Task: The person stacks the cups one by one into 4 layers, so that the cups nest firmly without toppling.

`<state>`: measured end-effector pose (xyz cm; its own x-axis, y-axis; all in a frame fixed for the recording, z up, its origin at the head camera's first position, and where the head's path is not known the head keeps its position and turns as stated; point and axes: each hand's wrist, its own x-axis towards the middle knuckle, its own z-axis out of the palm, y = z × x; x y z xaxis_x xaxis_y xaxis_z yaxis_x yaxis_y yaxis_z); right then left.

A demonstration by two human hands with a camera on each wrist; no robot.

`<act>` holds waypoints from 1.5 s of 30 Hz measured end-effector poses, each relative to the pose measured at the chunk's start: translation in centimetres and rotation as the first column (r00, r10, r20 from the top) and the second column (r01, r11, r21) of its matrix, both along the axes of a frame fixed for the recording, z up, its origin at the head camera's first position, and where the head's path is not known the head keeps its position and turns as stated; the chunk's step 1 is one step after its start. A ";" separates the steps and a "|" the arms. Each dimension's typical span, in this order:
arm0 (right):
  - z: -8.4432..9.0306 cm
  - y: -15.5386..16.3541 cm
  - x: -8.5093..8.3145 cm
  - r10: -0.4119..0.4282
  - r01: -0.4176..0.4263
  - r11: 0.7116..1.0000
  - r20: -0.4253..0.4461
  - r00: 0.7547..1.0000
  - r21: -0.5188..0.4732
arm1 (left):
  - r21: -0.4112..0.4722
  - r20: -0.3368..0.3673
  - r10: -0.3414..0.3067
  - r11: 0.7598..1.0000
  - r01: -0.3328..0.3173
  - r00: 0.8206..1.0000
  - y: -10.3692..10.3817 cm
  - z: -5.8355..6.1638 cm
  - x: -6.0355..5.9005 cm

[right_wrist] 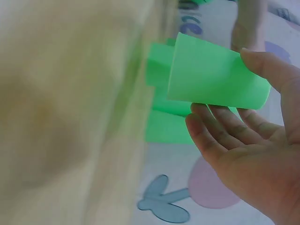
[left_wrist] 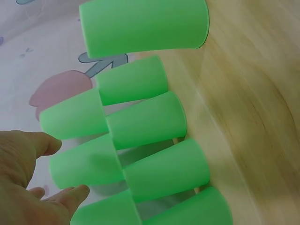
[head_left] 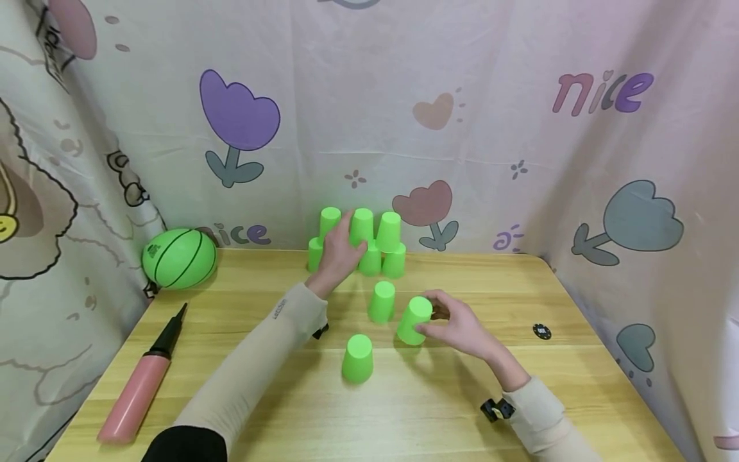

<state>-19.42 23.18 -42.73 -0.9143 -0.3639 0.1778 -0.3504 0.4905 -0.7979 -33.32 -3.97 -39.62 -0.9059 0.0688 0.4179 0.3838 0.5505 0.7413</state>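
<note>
Upside-down green cups stand in two rows at the back of the table, three in the upper row. Over them reaches my left hand (head_left: 340,256), thumb and fingers apart beside the middle upper cup (head_left: 362,224); the hand hides part of the lower row. My right hand (head_left: 460,325) grips another green cup (head_left: 414,322) between thumb and fingers, the cup slightly tilted. In the right wrist view the thumb lies on one side of this held cup (right_wrist: 215,75), fingers on the other. Two more inverted cups, a farther one (head_left: 382,303) and a nearer one (head_left: 357,360), stand on the table.
A green ball (head_left: 179,258) sits at the back left corner. In front of it lies a pink hand pump (head_left: 138,391) with a black nozzle. A black chip (head_left: 541,331) lies at the right. Printed curtains (head_left: 358,115) hang behind the wooden table (head_left: 300,410).
</note>
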 end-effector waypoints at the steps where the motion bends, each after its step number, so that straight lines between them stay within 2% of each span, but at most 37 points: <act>1: 0.4 0.1 -0.2 -0.010 0.009 1.000 -0.009 1.000 -0.008 | -0.005 -0.006 -0.008 1.000 0.008 1.000 -0.2 0.1 0.3; 5: 2.1 0.2 -1.2 -0.043 0.043 0.999 -0.028 0.999 -0.033 | -0.032 -0.049 -0.037 0.999 0.035 0.998 -1.0 0.4 1.4; 9: 3.8 0.1 -2.4 -0.076 0.075 0.997 -0.029 0.997 -0.028 | -0.055 -0.078 -0.098 0.994 0.094 0.992 -2.0 0.6 2.7; 14: 5.7 -0.5 -4.1 -0.086 0.086 0.996 -0.027 0.996 -0.026 | -0.023 -0.033 -0.217 0.976 0.216 0.976 -3.9 0.4 4.4; 19: 7.2 -1.2 -6.1 -0.079 0.075 0.995 -0.055 0.995 -0.064 | 0.022 0.000 -0.276 0.961 0.276 0.961 -5.8 -0.2 5.6; 23: 8.3 -1.8 -8.0 -0.099 0.092 0.993 -0.095 0.991 -0.067 | 0.035 0.014 -0.323 0.946 0.323 0.946 -6.8 -0.8 6.8; 29: 10.1 -3.1 -10.3 -0.131 0.121 0.990 -0.126 0.983 -0.078 | 0.002 0.085 -0.383 0.923 0.384 0.920 -7.6 -1.6 9.0; 34: 11.5 -4.4 -11.8 -0.143 0.129 0.986 -0.145 0.979 -0.103 | -0.022 0.086 -0.429 0.901 0.432 0.899 -7.7 -2.1 10.5; 39: 12.0 -5.3 -13.0 -0.171 0.157 0.981 -0.128 0.977 -0.112 | -0.031 0.099 -0.465 0.882 0.470 0.880 -7.7 -2.5 11.6; 45: 11.9 -6.0 -14.3 -0.200 0.191 0.978 -0.112 0.973 -0.084 | 0.015 0.146 -0.521 0.851 0.524 0.841 -7.8 -3.4 13.0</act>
